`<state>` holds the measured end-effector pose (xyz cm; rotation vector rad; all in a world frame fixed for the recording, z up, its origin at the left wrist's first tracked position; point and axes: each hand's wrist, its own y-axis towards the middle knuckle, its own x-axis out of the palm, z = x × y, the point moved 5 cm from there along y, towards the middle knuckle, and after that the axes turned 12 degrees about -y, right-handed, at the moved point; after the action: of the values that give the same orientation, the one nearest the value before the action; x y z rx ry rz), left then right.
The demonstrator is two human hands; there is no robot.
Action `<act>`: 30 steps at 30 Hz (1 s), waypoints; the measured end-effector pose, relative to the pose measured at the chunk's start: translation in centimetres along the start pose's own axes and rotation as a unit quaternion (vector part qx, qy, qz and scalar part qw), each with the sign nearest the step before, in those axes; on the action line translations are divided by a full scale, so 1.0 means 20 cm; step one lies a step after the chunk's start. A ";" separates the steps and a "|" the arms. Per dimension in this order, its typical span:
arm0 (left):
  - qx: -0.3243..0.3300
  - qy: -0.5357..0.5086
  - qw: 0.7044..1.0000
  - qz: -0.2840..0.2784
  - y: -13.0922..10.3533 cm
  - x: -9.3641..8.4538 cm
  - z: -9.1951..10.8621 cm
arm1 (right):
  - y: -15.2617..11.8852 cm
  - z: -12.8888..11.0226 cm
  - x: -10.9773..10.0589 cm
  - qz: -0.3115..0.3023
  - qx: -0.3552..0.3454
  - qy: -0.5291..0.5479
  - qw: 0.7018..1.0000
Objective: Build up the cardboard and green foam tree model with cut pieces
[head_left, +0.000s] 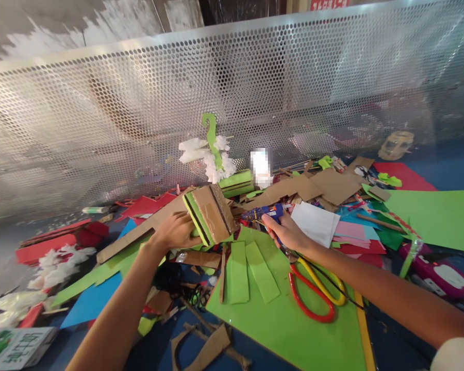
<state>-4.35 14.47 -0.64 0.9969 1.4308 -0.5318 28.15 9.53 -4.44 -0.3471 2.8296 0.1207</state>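
Observation:
My left hand [178,230] grips a small cardboard box [213,214] by its left side. Green paper and dark strips cover part of that box, and it is tilted. A blue glue gun [266,211] is in my right hand [284,229], its tip pointing left at the box's right edge. Below my right hand lie scissors with red and yellow handles [313,293], on a large green sheet [294,330]. Two green paper strips [239,273] rest on that sheet. Behind the box stands a green curl with white tufts [212,144].
A perforated metal screen [158,103] runs along the back. Cardboard scraps [332,185] and white paper [315,224] lie at the right, with a magenta device [441,270] farther out. Red folded pieces [62,239] sit at the left. A dark cord passes under my right forearm.

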 end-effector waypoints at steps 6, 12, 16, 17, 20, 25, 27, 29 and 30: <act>0.028 0.036 0.999 0.025 0.00 -0.02 0.02 | -0.01 -0.03 0.00 -0.047 -0.029 -0.012 0.998; 0.025 0.043 0.998 0.028 0.00 -0.02 0.01 | -0.01 -0.01 -0.01 -0.030 -0.024 -0.021 0.999; 0.003 0.023 0.999 0.024 0.00 -0.02 0.00 | -0.03 -0.02 0.02 -0.083 -0.046 -0.036 0.995; -0.003 0.017 1.000 0.022 0.00 -0.02 0.00 | -0.03 -0.02 0.01 -0.076 -0.043 -0.031 0.996; -0.010 0.013 1.000 0.023 0.00 -0.03 -0.01 | -0.02 -0.02 -0.01 -0.052 -0.034 0.012 0.998; 0.026 0.044 0.998 0.037 0.00 -0.03 0.01 | 0.00 -0.02 -0.04 -0.065 -0.031 0.029 0.997; 0.033 0.043 0.998 0.045 0.00 -0.04 0.02 | 0.00 -0.02 -0.04 -0.064 -0.035 0.012 0.997; 0.034 0.034 0.998 0.051 0.00 -0.05 0.02 | 0.00 -0.01 -0.04 -0.058 -0.028 -0.007 0.998; 0.035 0.028 0.998 0.053 0.00 -0.05 0.02 | 0.00 -0.01 -0.03 -0.055 -0.022 -0.015 0.998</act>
<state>-4.19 13.83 0.21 1.1443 1.4081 -0.4822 28.75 9.67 -4.12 -0.5054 2.7752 0.1634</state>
